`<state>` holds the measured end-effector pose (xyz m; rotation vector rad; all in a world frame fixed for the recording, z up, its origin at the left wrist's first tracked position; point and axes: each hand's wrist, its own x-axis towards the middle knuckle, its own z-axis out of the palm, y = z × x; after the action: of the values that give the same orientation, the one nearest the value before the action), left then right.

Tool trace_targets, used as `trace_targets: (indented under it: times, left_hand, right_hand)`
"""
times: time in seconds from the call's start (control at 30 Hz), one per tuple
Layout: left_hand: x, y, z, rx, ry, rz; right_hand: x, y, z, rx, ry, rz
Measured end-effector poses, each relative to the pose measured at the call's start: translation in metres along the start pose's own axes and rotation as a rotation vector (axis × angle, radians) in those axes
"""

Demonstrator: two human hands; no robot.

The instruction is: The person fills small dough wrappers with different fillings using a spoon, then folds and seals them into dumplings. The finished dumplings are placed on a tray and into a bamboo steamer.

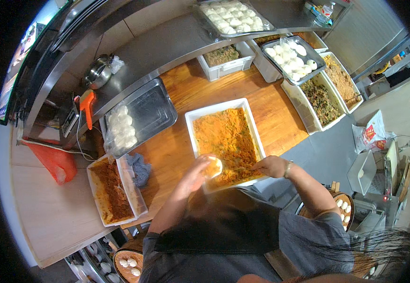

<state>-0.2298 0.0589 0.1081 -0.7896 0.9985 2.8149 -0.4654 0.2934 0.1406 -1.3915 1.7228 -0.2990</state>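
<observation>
My left hand (198,171) holds a round dough wrapper (214,167) with orange filling on it, over the near left corner of a white plastic tub (189,131). Orange chopped filling (222,131) covers the tub's floor, darker towards the near side. At the tub's near right edge is my right hand (271,166), its fingers down at the filling; whether they grip a tool is too small to tell. To the left lies a dark metal tray (152,102) bearing white dough pieces (121,127) partly under clear plastic.
A tub of red-brown filling (114,191) and a striped cloth (139,169) are at the left. Tubs of other fillings (319,100) line the right and back, one beneath a tray of dough pieces (289,58). A steel shelf (155,46) spans the back; bamboo steamers (129,263) stand low nearby.
</observation>
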Motion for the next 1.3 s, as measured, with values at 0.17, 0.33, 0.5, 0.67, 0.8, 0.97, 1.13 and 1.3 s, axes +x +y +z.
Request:
trace_targets:
  times: [0.17,0.33,0.5,0.67,0.8,0.97,1.13,1.3]
  left_hand:
    - [-0.003,0.001,0.004,0.050,-0.040,0.014]
    - [-0.004,0.006,0.006,0.029,-0.014,0.040]
    - [-0.002,0.004,0.000,0.107,0.075,0.068]
    - [0.003,-0.013,0.001,0.224,0.133,0.189]
    - [0.011,-0.019,0.005,0.308,0.113,0.109]
    - [0.011,-0.013,0.016,0.048,0.136,-0.011]
    - [0.002,-0.004,0.032,-0.035,0.049,0.110]
    - [-0.001,0.000,0.046,-0.087,0.015,0.192]
  right_hand:
    - [0.035,0.030,0.037,-0.284,-0.310,-0.056]
    - [0.021,0.040,-0.001,0.298,-0.383,0.044]
    - [-0.011,0.011,-0.029,0.728,-0.383,0.207]
    - [-0.029,-0.030,-0.029,0.773,-0.098,0.142]
    - [-0.032,-0.063,-0.020,0.330,0.197,-0.071]
    - [-0.042,-0.070,-0.014,0.256,0.358,0.052]
    - [-0.041,-0.048,0.003,-0.117,0.434,0.124]
    - [0.003,-0.066,0.042,0.614,0.654,-0.071]
